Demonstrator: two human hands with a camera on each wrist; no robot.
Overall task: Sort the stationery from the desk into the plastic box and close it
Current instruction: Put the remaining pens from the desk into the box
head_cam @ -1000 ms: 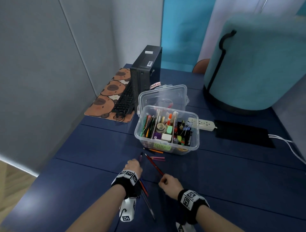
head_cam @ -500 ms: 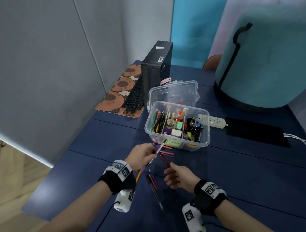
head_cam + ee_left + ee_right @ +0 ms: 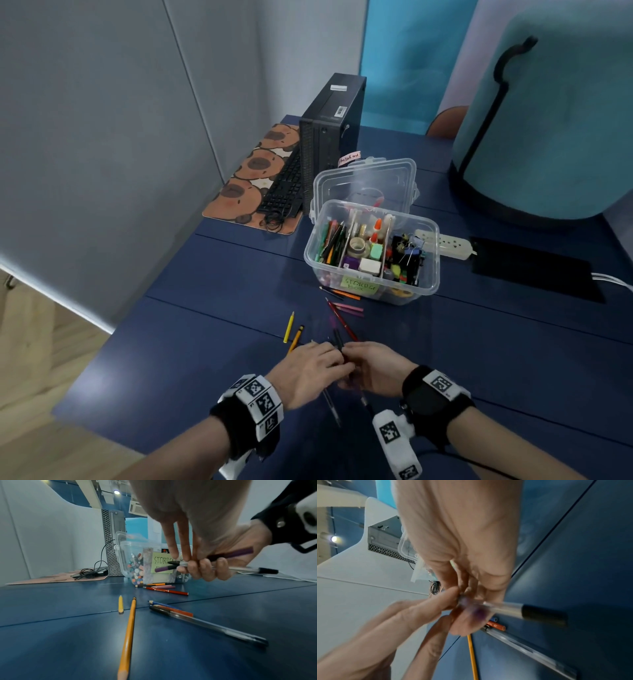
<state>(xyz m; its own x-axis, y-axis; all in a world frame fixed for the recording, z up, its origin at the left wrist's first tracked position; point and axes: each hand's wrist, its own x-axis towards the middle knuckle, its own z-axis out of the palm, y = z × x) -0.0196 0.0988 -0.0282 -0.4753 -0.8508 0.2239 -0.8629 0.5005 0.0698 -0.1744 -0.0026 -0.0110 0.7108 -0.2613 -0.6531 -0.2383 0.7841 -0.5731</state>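
Note:
The clear plastic box (image 3: 426, 284) stands uncovered in mid-desk, its compartments full of stationery, and its lid (image 3: 364, 181) leans behind it. My two hands meet in front of it, just above the desk. My right hand (image 3: 351, 356) grips a purple marker (image 3: 236, 552) and a clear pen (image 3: 248, 570) with a black cap. My left hand (image 3: 337, 354) pinches the front end of that bundle between finger and thumb. Loose on the desk lie a short yellow pencil (image 3: 289, 327), a long orange pencil (image 3: 128, 632), a clear pen (image 3: 205, 624), a red pen (image 3: 342, 320) and pink crayons (image 3: 349, 308).
A black computer tower (image 3: 330, 137) and keyboard (image 3: 284, 188) on a patterned mat stand behind the box on the left. A white power strip (image 3: 448, 243) and a black pad (image 3: 534, 270) lie to the right. A large teal chair back (image 3: 548, 130) rises at the far right.
My left hand has come down from near the box and met my right hand low over the desk. Two yellow pencils now lie loose to the left of my hands.

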